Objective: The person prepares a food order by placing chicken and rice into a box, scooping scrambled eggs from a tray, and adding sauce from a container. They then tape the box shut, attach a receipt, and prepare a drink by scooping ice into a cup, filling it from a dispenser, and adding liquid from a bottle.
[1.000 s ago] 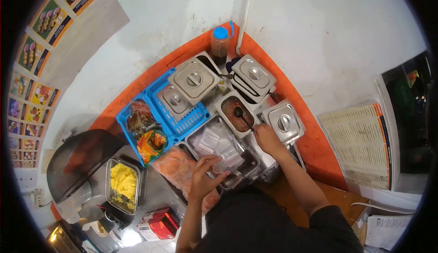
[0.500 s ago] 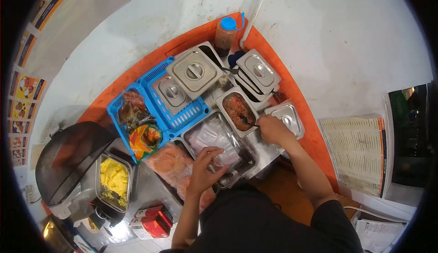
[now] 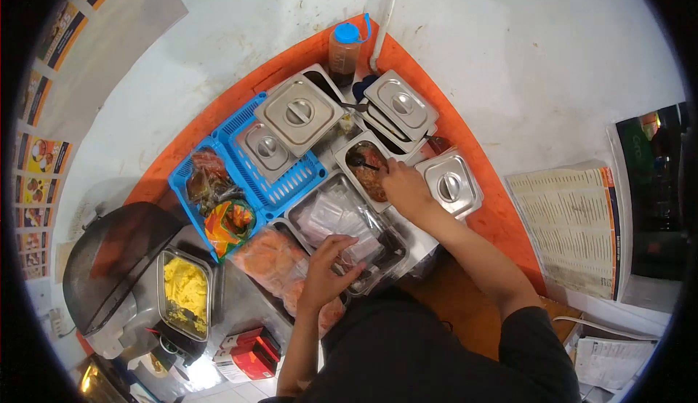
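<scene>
My right hand [image 3: 406, 191] is closed on the dark handle of a spoon [image 3: 371, 164]. The spoon's black bowl rests in reddish-brown chopped food [image 3: 369, 181] inside a small steel pan [image 3: 340, 157]. Over a steel tray [image 3: 398, 263], my left hand [image 3: 327, 272] is curved with thumb and forefinger apart, around what looks like the edge of a clear plastic bag [image 3: 350, 258]. Most of that bag blends into the flat clear plastic bags [image 3: 331, 214] lying in the tray. The other fingers of my left hand are partly hidden.
Lidded steel pans [image 3: 299, 112] stand behind, some over a blue basket [image 3: 291, 188]. Bagged orange food [image 3: 267, 254] lies left of the tray. Further left are a pan of yellow mash [image 3: 185, 290] and a dark mesh dome [image 3: 109, 265]. A bottle [image 3: 343, 58] stands in the corner.
My right hand has moved left and up from the pan's near right edge, carrying the spoon toward the pan's far end. My left hand keeps its pose. The view has shifted slightly.
</scene>
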The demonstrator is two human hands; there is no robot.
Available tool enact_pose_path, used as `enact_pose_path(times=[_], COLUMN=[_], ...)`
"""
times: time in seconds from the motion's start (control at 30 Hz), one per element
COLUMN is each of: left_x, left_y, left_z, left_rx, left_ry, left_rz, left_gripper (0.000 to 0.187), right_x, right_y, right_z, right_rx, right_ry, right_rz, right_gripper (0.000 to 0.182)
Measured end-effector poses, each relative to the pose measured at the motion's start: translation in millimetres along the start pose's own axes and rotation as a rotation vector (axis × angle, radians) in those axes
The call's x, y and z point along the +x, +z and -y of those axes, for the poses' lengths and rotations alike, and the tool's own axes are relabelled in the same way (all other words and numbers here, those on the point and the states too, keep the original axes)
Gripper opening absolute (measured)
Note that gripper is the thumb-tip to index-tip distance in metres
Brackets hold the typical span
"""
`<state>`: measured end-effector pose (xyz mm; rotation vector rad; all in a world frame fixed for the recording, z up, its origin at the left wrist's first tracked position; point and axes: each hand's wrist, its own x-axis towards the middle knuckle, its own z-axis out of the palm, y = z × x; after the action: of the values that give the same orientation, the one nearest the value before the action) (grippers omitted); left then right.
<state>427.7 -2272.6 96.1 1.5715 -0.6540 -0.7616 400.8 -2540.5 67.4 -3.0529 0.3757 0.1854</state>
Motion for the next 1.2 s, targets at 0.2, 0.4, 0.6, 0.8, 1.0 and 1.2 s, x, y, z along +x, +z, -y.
enact_pose_path(times=[0.2, 0.4, 0.6, 0.8, 1.0, 1.2], left_x=[6.3, 11.7, 15.4, 18.6, 25.9, 28.0], left_y=[5.9, 30.3, 63.7, 76.1, 84.7, 82.1], left_z=[2.5, 15.7, 35.9, 39.3, 48.4, 41.2], left_rx=[0.106, 0.087, 0.034, 0.058, 0.111, 0.101], left_ry=[0.041, -0.043, -0.055, -0.045, 0.021, -0.025], left_rz=[0.106, 0.181, 0.288, 0.203, 0.232, 0.270], left_gripper=[0.051, 0.049, 0.048, 0.045, 0.042, 0.042], right_x=[-2.5, -4.7, -30.1, -47.0, -47.1, -66.3], right_y=[-36.1, -10.7, -33.7, -51.0, 6.5, 4.7], right_z=[3.5, -51.6, -47.2, 2.8, -61.5, -67.0], right_rx=[0.019, 0.213, 0.335, -0.017, 0.455, 1.174], right_ry=[0.084, -0.019, 0.054, 0.091, 0.037, 0.498], right_rz=[0.394, 0.333, 0.163, 0.248, 0.238, 0.345], right_gripper=[0.018, 0.020, 0.019, 0.013, 0.028, 0.023])
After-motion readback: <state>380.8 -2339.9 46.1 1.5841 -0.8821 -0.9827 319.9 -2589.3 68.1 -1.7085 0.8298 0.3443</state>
